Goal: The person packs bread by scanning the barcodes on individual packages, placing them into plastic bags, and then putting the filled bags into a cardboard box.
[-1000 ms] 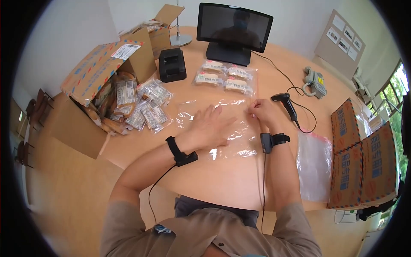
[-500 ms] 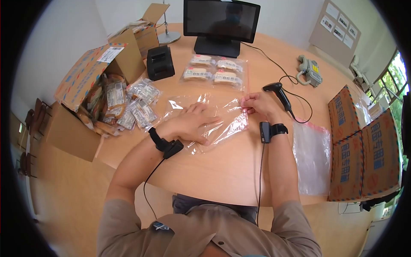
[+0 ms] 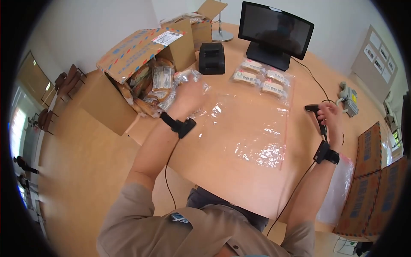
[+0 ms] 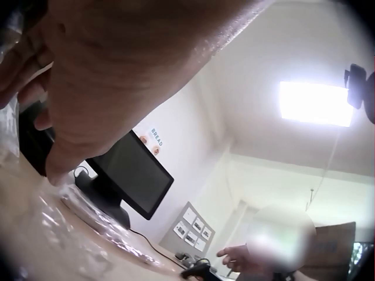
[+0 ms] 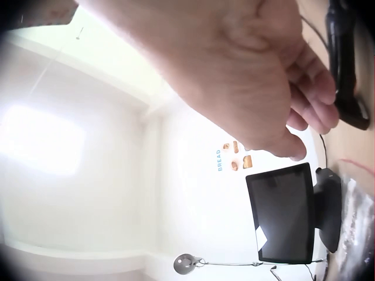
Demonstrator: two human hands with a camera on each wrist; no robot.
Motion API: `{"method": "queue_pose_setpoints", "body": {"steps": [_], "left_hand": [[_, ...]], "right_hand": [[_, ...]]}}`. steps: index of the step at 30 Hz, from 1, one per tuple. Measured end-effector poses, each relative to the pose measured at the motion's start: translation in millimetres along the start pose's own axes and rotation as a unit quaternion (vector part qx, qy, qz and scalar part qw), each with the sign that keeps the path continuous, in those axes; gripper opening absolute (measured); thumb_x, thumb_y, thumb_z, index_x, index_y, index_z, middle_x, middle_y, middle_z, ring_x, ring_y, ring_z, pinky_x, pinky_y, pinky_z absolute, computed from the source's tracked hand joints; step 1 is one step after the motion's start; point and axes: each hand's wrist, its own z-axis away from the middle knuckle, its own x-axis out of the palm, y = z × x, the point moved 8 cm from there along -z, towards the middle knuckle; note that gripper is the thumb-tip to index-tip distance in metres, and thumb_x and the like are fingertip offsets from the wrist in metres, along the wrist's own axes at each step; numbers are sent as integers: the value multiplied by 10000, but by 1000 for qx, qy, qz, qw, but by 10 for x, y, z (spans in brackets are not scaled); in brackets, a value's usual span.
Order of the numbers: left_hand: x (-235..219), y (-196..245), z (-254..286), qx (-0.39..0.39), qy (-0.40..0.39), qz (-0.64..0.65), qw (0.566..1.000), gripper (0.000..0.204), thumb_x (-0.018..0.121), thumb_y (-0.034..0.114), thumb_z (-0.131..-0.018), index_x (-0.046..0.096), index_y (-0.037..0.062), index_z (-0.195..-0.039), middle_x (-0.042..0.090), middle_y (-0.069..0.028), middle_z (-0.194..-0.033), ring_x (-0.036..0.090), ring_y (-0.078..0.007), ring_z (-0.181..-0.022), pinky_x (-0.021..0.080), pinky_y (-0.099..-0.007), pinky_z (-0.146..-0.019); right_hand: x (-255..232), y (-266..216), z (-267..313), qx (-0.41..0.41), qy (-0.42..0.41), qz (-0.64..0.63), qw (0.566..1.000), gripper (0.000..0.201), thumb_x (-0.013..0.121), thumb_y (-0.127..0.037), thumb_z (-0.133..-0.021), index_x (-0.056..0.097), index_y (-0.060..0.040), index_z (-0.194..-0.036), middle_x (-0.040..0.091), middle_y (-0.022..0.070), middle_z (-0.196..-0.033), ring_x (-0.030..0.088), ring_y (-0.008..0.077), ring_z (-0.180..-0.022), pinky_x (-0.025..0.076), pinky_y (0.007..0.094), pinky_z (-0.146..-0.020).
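My left hand (image 3: 190, 96) is over the small clear packets (image 3: 167, 103) spilling from the open carton (image 3: 132, 49), its fingers mostly hidden in the head view. In the left wrist view its thumb and loosely bent fingers stand apart, with shiny wrap (image 4: 9, 132) at the frame's edge. A large clear plastic bag (image 3: 252, 128) lies flat on the table between both hands. To the right, my right hand (image 3: 333, 118) hovers by the black barcode scanner (image 3: 311, 108), overlapping its handle. Its fingers are relaxed and hold nothing in the right wrist view.
Behind the flat bag lies a bag of several labelled bread packs (image 3: 261, 81). A monitor (image 3: 276, 32), a black printer-like device (image 3: 212, 60) and a desk phone (image 3: 349, 100) stand farther back. Cartons (image 3: 368, 150) and more clear bags (image 3: 336, 192) are at the right.
Both hands have left the flat clear bag, which is now spread out. My left hand moved left to the packets; my right hand moved right to the scanner. The head view has shifted.
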Motion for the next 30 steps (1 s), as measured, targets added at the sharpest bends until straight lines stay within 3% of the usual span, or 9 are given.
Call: {"method": "queue_pose_setpoints", "body": {"steps": [1,2,4,7,12,16,22,25,30], "left_hand": [[-7,-240,-19,-33,40,-75,996,647,834,471,-869,735,-10,-1291,655,-272,-1356,726,-444,-1149,608,-546,-935],[38,-380,-38,-32,39,-75,996,647,834,471,-869,735,-10,-1291,655,-272,-1356,726,-444,-1149,608,-546,-935],[111,-556,-65,-46,6,-126,991,733,858,536,-835,755,-67,-1240,648,-271,-1356,687,-446,-1214,588,-535,-978],[62,-480,22,-4,62,-174,983,825,884,602,-787,764,-100,-1202,635,-291,-1382,633,-447,-1279,566,-510,-1033],[45,-474,26,-28,44,-145,988,932,919,634,-726,727,-100,-1266,610,-319,-1442,597,-434,-1326,544,-489,-1078],[60,-512,-20,-73,4,-87,994,1066,951,671,-658,670,-102,-1336,608,-321,-1464,643,-435,-1328,566,-496,-1050],[104,-490,1,-23,-75,-120,990,1184,1008,673,-540,652,-106,-1357,661,-311,-1420,701,-439,-1265,579,-480,-1058],[171,-551,-70,-48,-180,-75,980,1187,1007,614,-566,596,-116,-1407,660,-327,-1430,692,-431,-1286,561,-456,-1079],[151,-478,-49,-44,-197,-74,977,1142,1015,591,-568,608,-111,-1372,710,-309,-1345,702,-413,-1269,559,-443,-1071]], "right_hand": [[-257,51,-52,-18,79,-11,997,348,823,-334,-937,765,-26,-1086,773,96,-902,764,186,-830,581,307,-694],[-371,148,-115,-17,79,-11,997,348,823,-334,-937,765,-26,-1086,773,96,-902,764,186,-830,581,307,-694],[-671,169,-122,-70,230,220,945,456,821,-385,-924,762,5,-1154,799,170,-994,777,275,-909,606,383,-827],[-647,419,-123,-61,247,305,918,525,813,-416,-918,756,19,-1207,803,222,-1075,774,329,-984,585,405,-930],[-380,915,-358,-14,145,187,971,520,799,-426,-920,762,5,-1207,802,203,-1065,769,307,-943,581,409,-865],[-92,678,-234,-11,80,211,974,487,767,-412,-931,772,9,-1175,789,188,-929,759,299,-864,570,435,-797],[-36,722,-233,-54,117,238,963,458,772,-418,-895,799,-6,-1093,785,200,-898,765,354,-869,568,465,-801],[-24,699,-192,-58,134,225,963,450,780,-432,-879,807,-22,-1063,787,214,-913,770,377,-898,573,484,-816],[-29,706,-197,-33,141,267,953,445,785,-446,-870,814,-45,-1061,791,215,-931,768,396,-916,578,498,-834]]}}
